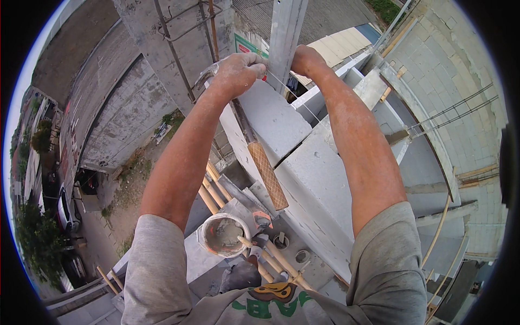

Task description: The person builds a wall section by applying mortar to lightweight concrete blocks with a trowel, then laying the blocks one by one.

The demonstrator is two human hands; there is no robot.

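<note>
My left hand [238,73], dusty with grey powder, is closed in a pinch just left of an upright pale metal post [286,35]. A thin white string [295,97] runs from its fingertips down to the right, across the blocks. My right hand [310,61] is curled at the post's right side; its fingertips are hidden, and what they grip does not show. Below my left wrist a hammer [267,174] with a tan patterned handle lies along the top edge of the light grey block wall [319,173]. Its metal head is partly hidden by my left wrist.
Steel rebar [173,49] stands by a concrete column at far left. Below the wall, a bucket of grey mortar [223,235] sits beside bamboo poles [208,195], and a person [241,276] works there. Ground lies far below at left; more block walls [449,65] rise at right.
</note>
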